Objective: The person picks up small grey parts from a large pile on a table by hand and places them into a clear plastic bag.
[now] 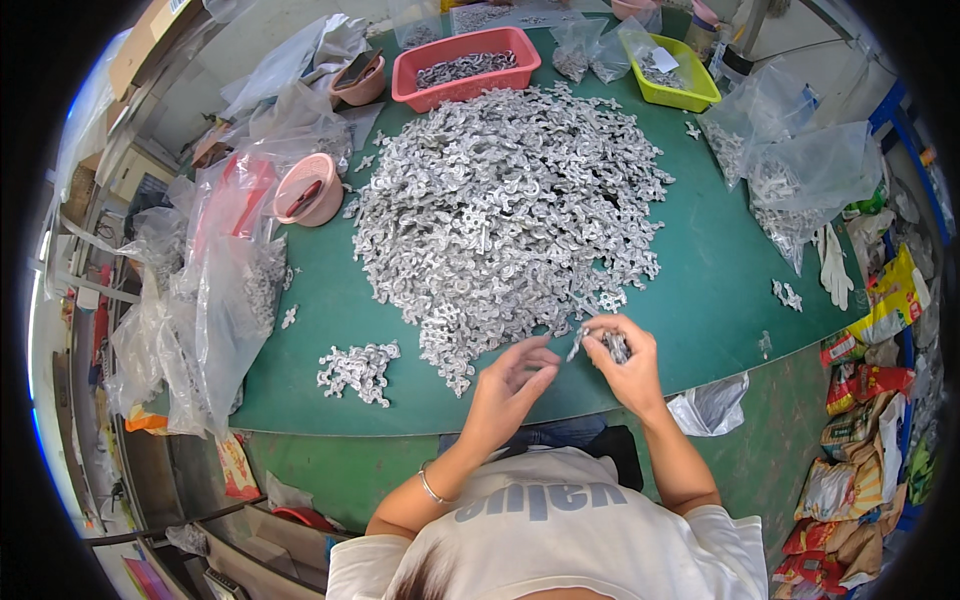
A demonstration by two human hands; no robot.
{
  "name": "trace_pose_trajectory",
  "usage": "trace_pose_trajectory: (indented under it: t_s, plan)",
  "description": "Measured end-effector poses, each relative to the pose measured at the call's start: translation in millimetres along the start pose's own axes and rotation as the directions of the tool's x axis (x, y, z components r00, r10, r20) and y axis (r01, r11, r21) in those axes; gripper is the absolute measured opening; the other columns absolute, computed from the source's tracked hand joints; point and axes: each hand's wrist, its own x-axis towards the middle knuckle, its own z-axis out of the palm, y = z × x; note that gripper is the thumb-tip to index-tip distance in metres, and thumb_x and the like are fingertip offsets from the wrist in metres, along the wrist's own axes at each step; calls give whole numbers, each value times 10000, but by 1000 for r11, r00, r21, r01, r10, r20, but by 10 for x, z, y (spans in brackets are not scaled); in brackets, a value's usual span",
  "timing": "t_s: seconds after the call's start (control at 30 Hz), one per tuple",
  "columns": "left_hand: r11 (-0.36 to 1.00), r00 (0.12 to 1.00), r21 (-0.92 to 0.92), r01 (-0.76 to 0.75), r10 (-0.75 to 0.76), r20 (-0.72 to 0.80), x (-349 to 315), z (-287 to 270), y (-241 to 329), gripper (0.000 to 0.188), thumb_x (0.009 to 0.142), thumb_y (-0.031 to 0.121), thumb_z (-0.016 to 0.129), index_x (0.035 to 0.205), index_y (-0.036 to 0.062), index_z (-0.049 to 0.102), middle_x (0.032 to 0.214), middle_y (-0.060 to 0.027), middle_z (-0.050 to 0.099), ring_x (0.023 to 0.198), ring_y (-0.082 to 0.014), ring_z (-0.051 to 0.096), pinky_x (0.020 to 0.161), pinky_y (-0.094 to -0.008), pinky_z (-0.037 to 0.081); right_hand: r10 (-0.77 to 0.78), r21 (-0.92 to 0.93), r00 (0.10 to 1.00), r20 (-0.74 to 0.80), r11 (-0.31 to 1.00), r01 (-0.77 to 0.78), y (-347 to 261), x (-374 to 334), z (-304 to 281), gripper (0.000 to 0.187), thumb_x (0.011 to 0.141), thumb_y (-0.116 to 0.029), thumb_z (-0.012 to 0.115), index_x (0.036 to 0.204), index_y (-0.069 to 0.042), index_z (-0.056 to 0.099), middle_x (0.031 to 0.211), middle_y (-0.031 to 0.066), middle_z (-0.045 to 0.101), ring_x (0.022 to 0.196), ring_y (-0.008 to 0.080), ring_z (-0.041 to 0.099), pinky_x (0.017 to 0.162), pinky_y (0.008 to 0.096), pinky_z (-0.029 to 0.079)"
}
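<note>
A big heap of small silver metal pieces (500,200), knobbly and branched, covers the middle of the green table. My right hand (632,372) is closed around several of these pieces, and one sticks out between thumb and forefinger toward the left. Beside it, my left hand (508,392) is near the front edge of the heap, fingers loosely curled and apart from the thumb. Nothing shows in the left hand, though its palm side is partly hidden. A smaller pile of the same pieces (360,373) lies to the left.
Behind the heap stand a red basin (466,68) and a yellow-green basket (670,70), both with metal parts. A pink bowl (310,190) sits at the left, near plastic bags (215,290). Filled clear bags (800,190) and a white glove (832,268) lie at the right.
</note>
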Motion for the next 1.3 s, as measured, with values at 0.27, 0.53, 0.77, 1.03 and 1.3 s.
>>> trace_pose_trajectory:
  t_s: [0.27,0.53,0.77,1.03,1.3]
  plan:
    - [948,996,-305,89,-83,34,-21,106,193,279,825,-25,566,1095,-84,523,963,-109,590,868,-150,598,779,-247,489,-242,172,970,-33,955,244,-219,-116,-13,202,728,38,640,927,13,609,719,61,590,643,95,538,579,241,434]
    - [993,998,-97,-64,62,-21,-105,90,454,223,803,-87,556,1025,-109,561,920,-165,624,816,-176,624,725,-249,512,-121,414,992,-19,903,118,-293,-129,-118,177,751,18,631,926,37,618,742,67,585,621,98,531,533,215,421]
    - [983,998,-185,-8,19,56,-151,66,507,219,823,-43,555,1037,-76,580,905,-120,615,802,-159,632,720,-236,508,-161,309,987,8,939,151,-395,-146,-166,151,734,21,639,884,38,630,765,100,606,625,115,543,531,213,411]
    - [983,989,-177,47,-21,145,-114,27,494,195,886,44,473,880,-109,594,760,-143,624,647,-177,605,611,-271,501,-51,506,997,64,862,12,-416,-178,-152,76,796,-22,617,771,37,576,729,96,591,584,104,524,521,221,402]
    - [920,963,-320,224,-159,217,-123,19,456,276,913,146,470,821,-83,594,717,-129,607,595,-164,578,570,-270,487,71,598,988,135,790,-138,-400,-189,-141,135,836,-94,591,763,13,553,706,78,578,575,110,534,512,221,402]
